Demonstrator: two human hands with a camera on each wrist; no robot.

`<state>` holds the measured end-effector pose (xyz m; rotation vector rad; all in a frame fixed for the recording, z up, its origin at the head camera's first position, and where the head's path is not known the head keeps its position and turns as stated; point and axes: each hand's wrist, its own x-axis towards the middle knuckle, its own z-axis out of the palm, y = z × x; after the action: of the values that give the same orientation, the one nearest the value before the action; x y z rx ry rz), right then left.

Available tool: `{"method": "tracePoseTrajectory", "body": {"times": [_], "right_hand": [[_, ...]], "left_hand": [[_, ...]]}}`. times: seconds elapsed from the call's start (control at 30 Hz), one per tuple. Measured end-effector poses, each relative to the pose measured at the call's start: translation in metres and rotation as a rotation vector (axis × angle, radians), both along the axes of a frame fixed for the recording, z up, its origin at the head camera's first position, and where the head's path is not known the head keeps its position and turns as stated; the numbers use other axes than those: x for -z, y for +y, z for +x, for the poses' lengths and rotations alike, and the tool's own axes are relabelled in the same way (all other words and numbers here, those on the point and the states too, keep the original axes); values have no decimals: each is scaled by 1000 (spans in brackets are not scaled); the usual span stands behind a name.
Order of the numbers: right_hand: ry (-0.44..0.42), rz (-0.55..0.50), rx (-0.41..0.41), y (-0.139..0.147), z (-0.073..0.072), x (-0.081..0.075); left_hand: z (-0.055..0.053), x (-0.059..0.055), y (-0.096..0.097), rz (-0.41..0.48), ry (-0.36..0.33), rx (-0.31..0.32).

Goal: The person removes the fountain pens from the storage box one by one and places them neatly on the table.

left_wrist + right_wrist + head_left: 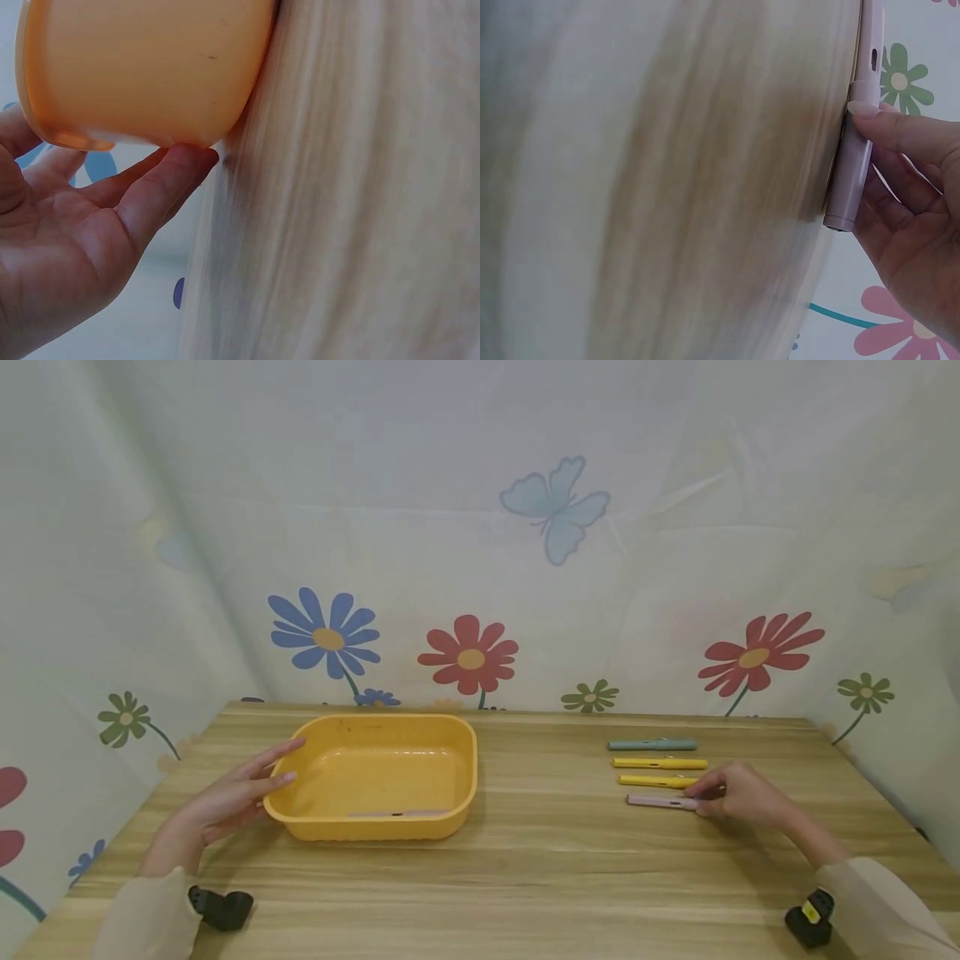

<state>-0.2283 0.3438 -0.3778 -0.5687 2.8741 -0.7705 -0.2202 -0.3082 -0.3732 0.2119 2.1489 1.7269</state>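
Note:
My left hand point(225, 799) grips the left side of a yellow plastic basin point(367, 830), fingers spread at its rim. In the left wrist view, fingertips point(187, 161) press the basin's outer wall low down, near the tabletop. A slim, pale pen point(367, 815) lies inside the basin along its near wall. On the right, my right hand point(746, 795) pinches a pale pink pen point(656, 802) by its right end. The right wrist view shows the thumb on the barrel of this pink pen point(849, 176), which lies close along the wooden surface.
Beyond the pink pen, two yellow pens point(652, 763) and a grey-green pen point(651, 745) lie in a row, roughly parallel. All are on a wooden table point(525, 885). A flower-printed cloth point(645, 610) hangs behind the table's far edge.

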Motion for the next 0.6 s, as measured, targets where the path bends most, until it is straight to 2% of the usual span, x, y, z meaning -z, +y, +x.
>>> {"method": "tracePoseTrajectory", "body": {"times": [0.37, 0.6], "right_hand": [[-25, -20, 8, 0, 0, 1], [-1, -41, 5, 2, 2, -1]], "left_hand": [[-1, 1, 0, -29, -12, -26], [-1, 1, 0, -26, -6, -17]]}}
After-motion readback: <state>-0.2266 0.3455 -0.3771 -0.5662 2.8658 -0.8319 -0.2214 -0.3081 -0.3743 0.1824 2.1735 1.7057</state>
